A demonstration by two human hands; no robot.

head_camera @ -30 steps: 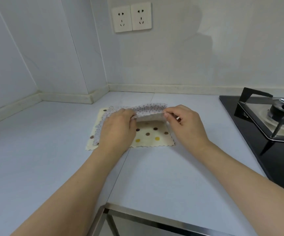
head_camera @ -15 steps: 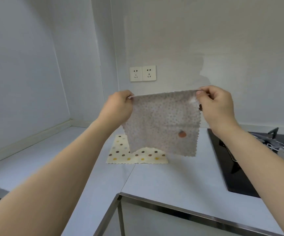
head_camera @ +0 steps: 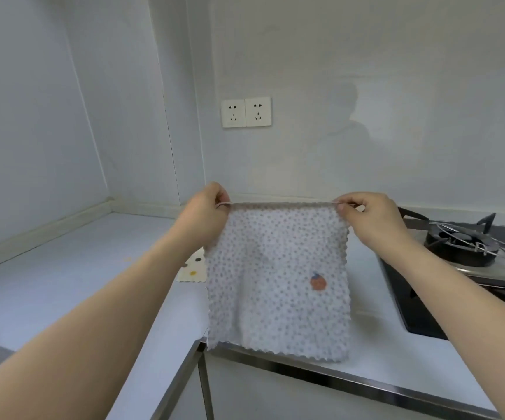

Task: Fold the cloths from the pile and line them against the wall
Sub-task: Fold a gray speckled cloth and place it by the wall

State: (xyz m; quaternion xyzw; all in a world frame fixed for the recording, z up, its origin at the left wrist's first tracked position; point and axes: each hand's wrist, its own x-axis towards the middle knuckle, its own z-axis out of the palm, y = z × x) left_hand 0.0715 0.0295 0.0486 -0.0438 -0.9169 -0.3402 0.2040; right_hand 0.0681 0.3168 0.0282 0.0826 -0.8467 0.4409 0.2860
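Observation:
A grey dotted cloth (head_camera: 275, 277) with a small orange fruit patch hangs flat in the air above the counter. My left hand (head_camera: 207, 212) pinches its top left corner. My right hand (head_camera: 369, 218) pinches its top right corner. The cloth's top edge is stretched level between both hands, and its bottom edge hangs near the counter's front rim. Behind it on the counter lies a cream cloth with coloured dots (head_camera: 192, 266), mostly hidden by the hanging cloth and my left forearm.
The pale counter (head_camera: 63, 277) runs along the wall into a corner at the left. A black gas hob (head_camera: 469, 256) with a burner grate sits at the right. A double wall socket (head_camera: 245, 112) is on the back wall. A metal strip (head_camera: 351, 380) edges the counter front.
Both hands lifted the grey cloth off the cream cloth and spread it out in the air. Since half a second ago the cloth has come lower and closer to me.

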